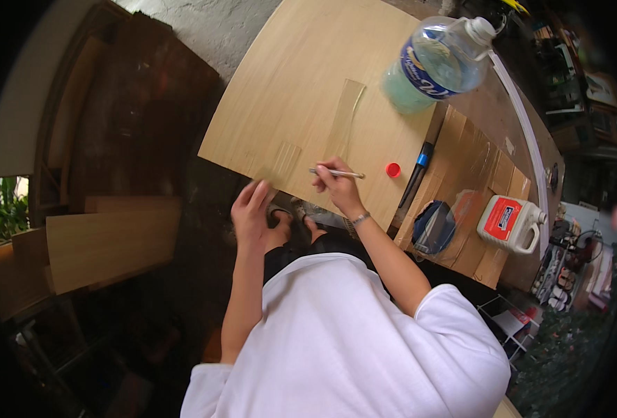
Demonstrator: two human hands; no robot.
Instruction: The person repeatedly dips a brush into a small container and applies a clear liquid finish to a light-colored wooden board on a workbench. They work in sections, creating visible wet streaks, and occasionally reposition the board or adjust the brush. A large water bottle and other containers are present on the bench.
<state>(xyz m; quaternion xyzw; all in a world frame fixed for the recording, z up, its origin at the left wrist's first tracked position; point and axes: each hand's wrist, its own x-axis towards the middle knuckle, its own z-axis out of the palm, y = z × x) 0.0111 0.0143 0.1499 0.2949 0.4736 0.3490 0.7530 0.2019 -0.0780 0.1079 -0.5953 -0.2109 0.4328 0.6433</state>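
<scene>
My right hand (336, 187) is closed around a slim, silvery pen-like tool (349, 174), held just above the pale wooden board (274, 90). At the board's near edge, my left hand (251, 212) has its fingers and thumb together at the near end of a short clear strip (285, 161), which looks slightly blurred. A longer clear strip (348, 115) lies on the board beyond my right hand. The red cap (393, 170) rests to the right of that hand.
A large clear bottle of pale green liquid (423, 70) stands on the board's far right. Along the right side are a black-and-blue stick-like tool (420, 167), flattened cardboard (493, 167), a dark blue round item (434, 226) and a white jug (509, 221). Wooden panels (113, 240) stand at left.
</scene>
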